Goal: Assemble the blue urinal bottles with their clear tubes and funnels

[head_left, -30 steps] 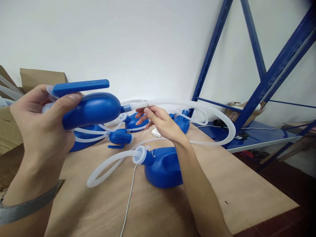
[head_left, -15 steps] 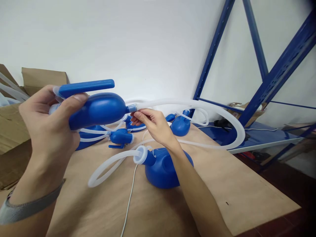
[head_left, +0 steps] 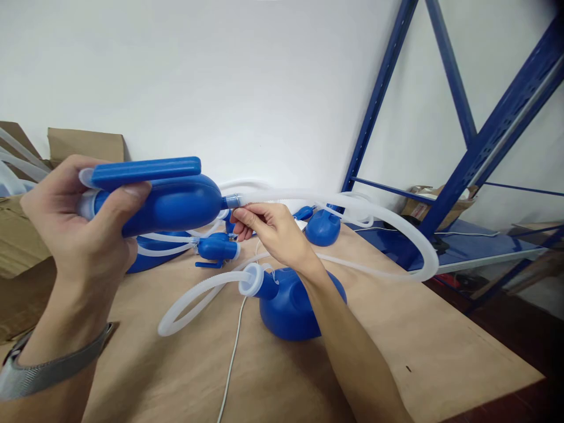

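My left hand (head_left: 83, 217) is wrapped round the neck of a blue plastic urinal head (head_left: 176, 202) with a flat handle (head_left: 147, 170), holding it sideways above the table. Its narrow spout meets a translucent white hose (head_left: 308, 195) at a clear collar (head_left: 231, 201). Right at that joint, the thumb and fingertips of my right hand (head_left: 271, 229) pinch the hose end from below; the exact grip is partly hidden. The hose loops right and back to a blue urinal bottle (head_left: 288, 311) under my right forearm, entering its white cap (head_left: 251, 279).
Further back lie another blue urinal head (head_left: 218, 247) and a blue bottle (head_left: 323, 228) with hoses. A white cord (head_left: 233, 352) crosses the wooden table (head_left: 418, 329). Cardboard boxes (head_left: 22, 235) stand left; blue metal shelving (head_left: 467, 176) rises right.
The urinal head has dropped slightly and tipped closer to level. My right hand has sunk a little with the hose joint, still pinching there.
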`<state>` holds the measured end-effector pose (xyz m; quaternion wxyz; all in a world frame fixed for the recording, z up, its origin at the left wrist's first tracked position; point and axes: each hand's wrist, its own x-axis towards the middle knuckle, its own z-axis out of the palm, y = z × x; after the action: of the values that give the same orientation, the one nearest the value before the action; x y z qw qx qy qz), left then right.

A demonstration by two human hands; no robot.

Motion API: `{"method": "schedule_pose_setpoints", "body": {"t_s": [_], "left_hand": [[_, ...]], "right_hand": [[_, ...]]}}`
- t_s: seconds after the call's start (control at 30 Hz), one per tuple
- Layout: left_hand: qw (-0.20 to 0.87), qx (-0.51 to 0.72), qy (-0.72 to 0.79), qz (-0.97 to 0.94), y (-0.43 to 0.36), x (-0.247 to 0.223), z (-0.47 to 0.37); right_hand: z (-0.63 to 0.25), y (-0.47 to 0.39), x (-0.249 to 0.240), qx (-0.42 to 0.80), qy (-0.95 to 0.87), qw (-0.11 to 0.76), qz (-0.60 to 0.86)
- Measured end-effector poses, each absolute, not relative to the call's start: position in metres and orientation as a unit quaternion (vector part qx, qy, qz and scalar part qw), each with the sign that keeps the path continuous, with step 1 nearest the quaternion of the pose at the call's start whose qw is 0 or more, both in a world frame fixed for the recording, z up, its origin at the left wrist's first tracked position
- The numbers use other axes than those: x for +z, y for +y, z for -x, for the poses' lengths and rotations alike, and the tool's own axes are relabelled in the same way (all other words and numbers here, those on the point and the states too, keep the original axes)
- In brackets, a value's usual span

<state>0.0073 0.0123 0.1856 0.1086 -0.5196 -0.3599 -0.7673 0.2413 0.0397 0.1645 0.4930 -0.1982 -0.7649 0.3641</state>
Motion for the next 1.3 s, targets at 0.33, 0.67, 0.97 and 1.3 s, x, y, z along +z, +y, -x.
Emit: {"method": "schedule_pose_setpoints", "body": {"t_s": [0.33, 0.67, 0.97, 1.3], "left_hand": [[0.084, -0.783, -0.348, 0.509, -0.005, 0.191, -0.024], [0.107, -0.775, -0.363, 0.506, -0.001, 0.185, -0.011], [0.136, -0.744, -0.440, 0.485, -0.015, 0.190, -0.028], [0.102, -0.742, -0.463, 0.475, -0.024, 0.195, -0.040]], "right_hand": [[-0.223, 0.033, 0.158, 0.402, -0.736, 0.510, 0.189], [-0.229, 0.032, 0.159, 0.348, -0.737, 0.538, 0.215], [-0.217, 0.044, 0.148, 0.379, -0.683, 0.597, 0.183], [-0.215, 0.036, 0.149, 0.369, -0.698, 0.581, 0.197]]}}
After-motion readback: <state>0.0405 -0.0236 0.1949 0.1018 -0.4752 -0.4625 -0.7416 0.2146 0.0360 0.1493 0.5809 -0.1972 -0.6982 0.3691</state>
